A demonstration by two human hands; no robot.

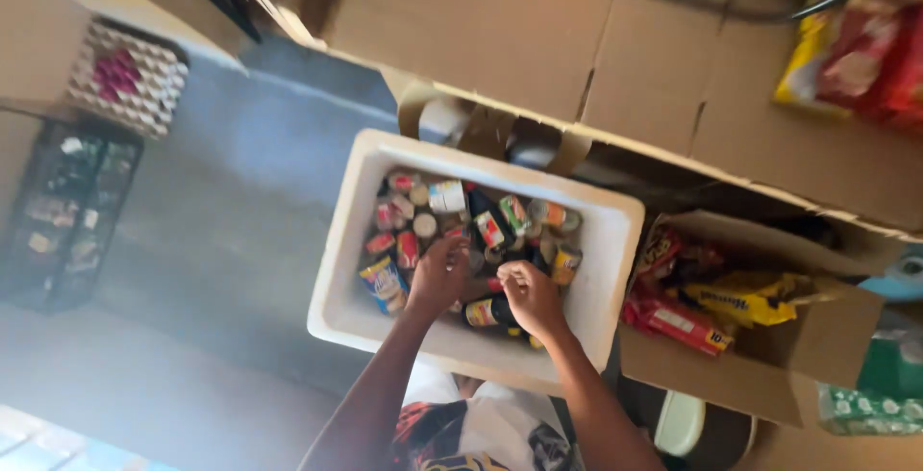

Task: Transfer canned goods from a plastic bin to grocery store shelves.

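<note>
Below my headset camera, running across the top of the view, I see big brown cardboard boxes (538, 38), flat-sided and matte, with slit flaps. Next in size is the white foam cooler (615, 240), a thick-walled rectangular tub set at a slant, its long axis running from upper left to lower right. Right of it an open cardboard carton (827, 336) holds glossy red and yellow snack packets (711, 303). At far left a dark wire crate (67, 211) stands under a pale egg tray (130, 77) with a pink patch.

Inside the cooler, small drink cans (447, 197) and dark bottles lie jumbled, their labels red, yellow, green and white. A dark bottle (488, 311) with a yellow-and-red label lies on its side near the front wall, its long axis roughly left to right; which end its neck is at I can't tell.

My left hand (440, 274) reaches in, fingers curled down over the cans; what it grips is hidden. My right hand (531, 296) is loosely closed just beside that bottle; I can't tell whether it pinches anything.
</note>
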